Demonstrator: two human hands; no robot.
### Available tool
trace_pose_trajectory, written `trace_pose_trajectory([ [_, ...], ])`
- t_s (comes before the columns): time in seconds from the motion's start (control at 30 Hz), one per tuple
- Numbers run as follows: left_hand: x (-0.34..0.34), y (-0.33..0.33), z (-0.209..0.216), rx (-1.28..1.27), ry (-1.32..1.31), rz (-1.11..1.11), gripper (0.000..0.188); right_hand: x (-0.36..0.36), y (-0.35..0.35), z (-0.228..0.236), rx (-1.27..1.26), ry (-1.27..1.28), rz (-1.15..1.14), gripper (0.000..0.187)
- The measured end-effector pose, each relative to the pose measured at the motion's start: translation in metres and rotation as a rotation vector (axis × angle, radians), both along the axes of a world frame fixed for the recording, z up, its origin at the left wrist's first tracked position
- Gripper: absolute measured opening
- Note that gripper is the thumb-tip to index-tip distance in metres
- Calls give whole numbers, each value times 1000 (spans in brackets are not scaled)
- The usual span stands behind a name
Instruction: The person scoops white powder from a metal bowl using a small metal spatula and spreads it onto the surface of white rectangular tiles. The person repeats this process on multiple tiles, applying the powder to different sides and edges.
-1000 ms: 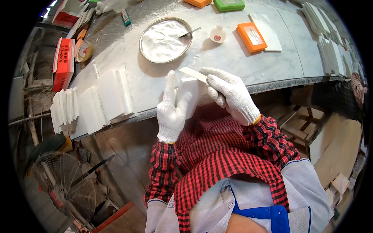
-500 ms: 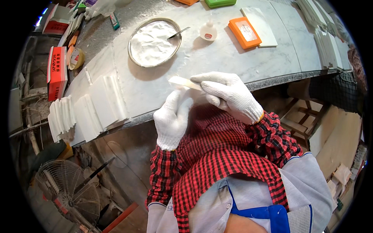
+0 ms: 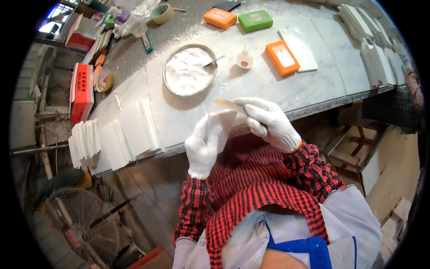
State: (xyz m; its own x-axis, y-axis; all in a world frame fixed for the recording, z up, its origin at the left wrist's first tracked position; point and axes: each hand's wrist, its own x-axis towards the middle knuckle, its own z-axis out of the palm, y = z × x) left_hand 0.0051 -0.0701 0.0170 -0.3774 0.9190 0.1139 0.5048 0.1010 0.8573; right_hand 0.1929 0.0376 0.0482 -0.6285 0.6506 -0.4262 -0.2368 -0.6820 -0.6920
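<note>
My left hand (image 3: 201, 150), in a white knit glove, grips a flat white stone tile (image 3: 221, 125) held tilted at the table's near edge. Gloved likewise, my right hand (image 3: 273, 125) pinches a pale, slightly amber flat strip (image 3: 227, 105) that looks like a scraper. The strip lies along the tile's upper edge; whether they touch I cannot tell. Beyond both hands stands a round metal bowl (image 3: 212, 82) filled with white powder or paste (image 3: 186, 69), a thin metal handle (image 3: 214, 62) sticking out of it. A small clear squeeze bottle (image 3: 244, 60) is to the bowl's right.
White tiles (image 3: 141, 127) lie in stacks at the table's left, with more tiles (image 3: 376, 65) at the far right. An orange box (image 3: 283, 57) rests beside a white slab (image 3: 301, 50). Further back sit a green box (image 3: 255, 20) and another orange box (image 3: 220, 18). A fan (image 3: 83, 228) stands lower left.
The tile in my left hand has turned so its broad face shows. The strip in my right hand is angled differently. The whole view has shifted, showing more of the table's far side.
</note>
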Motion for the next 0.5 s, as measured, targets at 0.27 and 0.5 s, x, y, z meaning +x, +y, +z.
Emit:
trace_pose_trajectory([
  [0.27,2,0,11,59,101,-14,34,-21,-6,4,37,-91,33,33],
  [0.5,-8,5,4,-58,-42,-31,49,1,-5,2,-14,152,145,43],
])
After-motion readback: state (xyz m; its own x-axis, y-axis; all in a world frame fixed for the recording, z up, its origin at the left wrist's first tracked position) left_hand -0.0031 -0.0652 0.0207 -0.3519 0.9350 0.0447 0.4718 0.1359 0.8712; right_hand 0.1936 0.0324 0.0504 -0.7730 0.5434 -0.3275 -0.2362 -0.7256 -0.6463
